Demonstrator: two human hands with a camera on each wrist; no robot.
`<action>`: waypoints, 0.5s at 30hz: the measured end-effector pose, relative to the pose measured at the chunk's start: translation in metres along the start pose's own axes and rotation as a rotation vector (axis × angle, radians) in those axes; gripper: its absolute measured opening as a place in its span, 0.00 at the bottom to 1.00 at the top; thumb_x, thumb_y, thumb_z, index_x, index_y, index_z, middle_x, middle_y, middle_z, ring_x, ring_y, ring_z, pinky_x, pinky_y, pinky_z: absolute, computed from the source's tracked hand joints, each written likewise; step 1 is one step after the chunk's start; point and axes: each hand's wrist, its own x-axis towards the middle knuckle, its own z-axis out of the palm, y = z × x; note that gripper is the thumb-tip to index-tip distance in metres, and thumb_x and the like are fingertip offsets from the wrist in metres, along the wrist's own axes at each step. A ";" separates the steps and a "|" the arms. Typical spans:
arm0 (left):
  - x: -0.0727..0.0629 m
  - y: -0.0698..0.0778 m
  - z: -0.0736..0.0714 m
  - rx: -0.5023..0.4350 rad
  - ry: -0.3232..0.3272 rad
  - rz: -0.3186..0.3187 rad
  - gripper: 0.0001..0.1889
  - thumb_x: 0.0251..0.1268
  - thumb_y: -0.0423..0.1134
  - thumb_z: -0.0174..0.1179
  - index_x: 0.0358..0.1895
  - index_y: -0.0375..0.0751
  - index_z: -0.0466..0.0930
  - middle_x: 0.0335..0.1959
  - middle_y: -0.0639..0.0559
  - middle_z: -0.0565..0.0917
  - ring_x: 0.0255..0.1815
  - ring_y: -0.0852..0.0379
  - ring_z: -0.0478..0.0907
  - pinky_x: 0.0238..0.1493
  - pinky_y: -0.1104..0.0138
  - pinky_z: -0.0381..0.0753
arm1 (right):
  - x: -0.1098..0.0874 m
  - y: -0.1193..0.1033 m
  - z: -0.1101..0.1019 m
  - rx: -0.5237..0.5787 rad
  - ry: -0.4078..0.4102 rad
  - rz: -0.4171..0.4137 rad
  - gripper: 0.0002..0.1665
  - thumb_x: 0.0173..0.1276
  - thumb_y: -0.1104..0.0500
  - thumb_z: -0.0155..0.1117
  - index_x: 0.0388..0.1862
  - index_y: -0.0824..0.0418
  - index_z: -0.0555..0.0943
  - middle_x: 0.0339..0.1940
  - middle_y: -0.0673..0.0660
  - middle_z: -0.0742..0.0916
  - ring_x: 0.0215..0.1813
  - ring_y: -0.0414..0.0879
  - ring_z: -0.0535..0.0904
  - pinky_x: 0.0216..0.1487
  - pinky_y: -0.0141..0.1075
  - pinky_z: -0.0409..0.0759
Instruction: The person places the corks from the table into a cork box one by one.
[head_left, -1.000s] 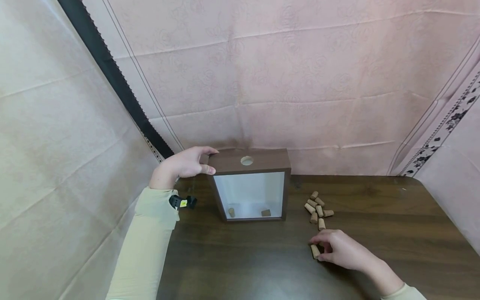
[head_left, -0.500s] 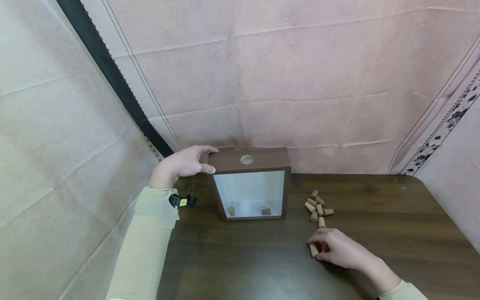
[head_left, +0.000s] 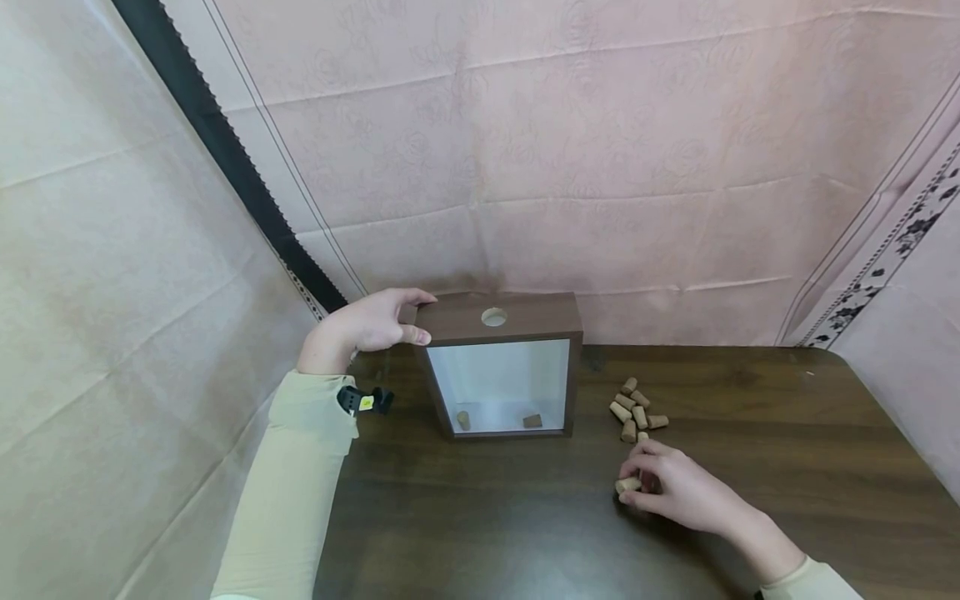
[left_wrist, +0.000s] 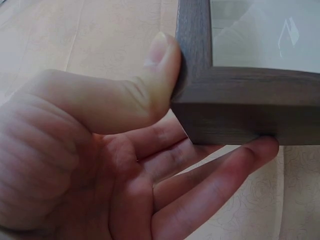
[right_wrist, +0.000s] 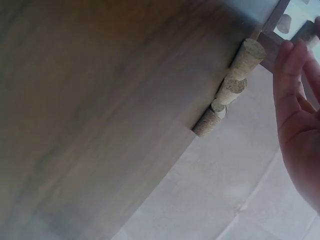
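Observation:
A brown wooden box frame point(head_left: 517, 318) with a clear front stands upright on the table, a round hole in its top. My left hand point(head_left: 371, 323) grips its upper left corner; the left wrist view has the thumb point(left_wrist: 162, 75) against the frame edge and the fingers spread along another side. My right hand point(head_left: 675, 492) pinches a small tapered cork point(head_left: 627, 484) between thumb and fingers, low over the table. Two more corks lie inside the box, one at the left point(head_left: 463, 421) and one at the right point(head_left: 532, 422).
A loose pile of several corks point(head_left: 639, 417) lies right of the box, just beyond my right hand. The dark wooden table point(head_left: 480, 517) ends at the back against a pale patterned cloth point(head_left: 600, 167). Another cloth point(head_left: 112, 292) hangs at the left.
My right hand has shifted slightly away from me; the cork it pinches has turned from pointing toward me to lying more sideways. The left hand and the box stay in place.

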 end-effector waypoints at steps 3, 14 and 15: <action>-0.001 0.000 0.000 0.000 -0.001 -0.004 0.35 0.75 0.41 0.69 0.81 0.47 0.68 0.83 0.39 0.65 0.82 0.35 0.60 0.76 0.34 0.61 | 0.001 0.000 -0.001 0.008 -0.007 0.040 0.09 0.71 0.50 0.79 0.42 0.47 0.85 0.36 0.37 0.81 0.33 0.30 0.77 0.32 0.30 0.79; 0.000 0.001 0.000 0.005 0.001 0.001 0.35 0.75 0.41 0.69 0.81 0.47 0.68 0.82 0.38 0.66 0.81 0.35 0.61 0.77 0.34 0.61 | 0.005 -0.002 -0.004 0.036 0.068 0.062 0.14 0.71 0.55 0.78 0.52 0.58 0.89 0.41 0.39 0.87 0.37 0.30 0.78 0.35 0.32 0.81; 0.000 0.001 0.000 0.006 0.001 0.000 0.35 0.75 0.41 0.69 0.81 0.47 0.68 0.82 0.38 0.66 0.81 0.35 0.61 0.77 0.34 0.61 | 0.005 -0.002 -0.005 0.030 0.080 0.047 0.14 0.70 0.56 0.78 0.53 0.58 0.89 0.41 0.39 0.87 0.37 0.30 0.78 0.35 0.33 0.81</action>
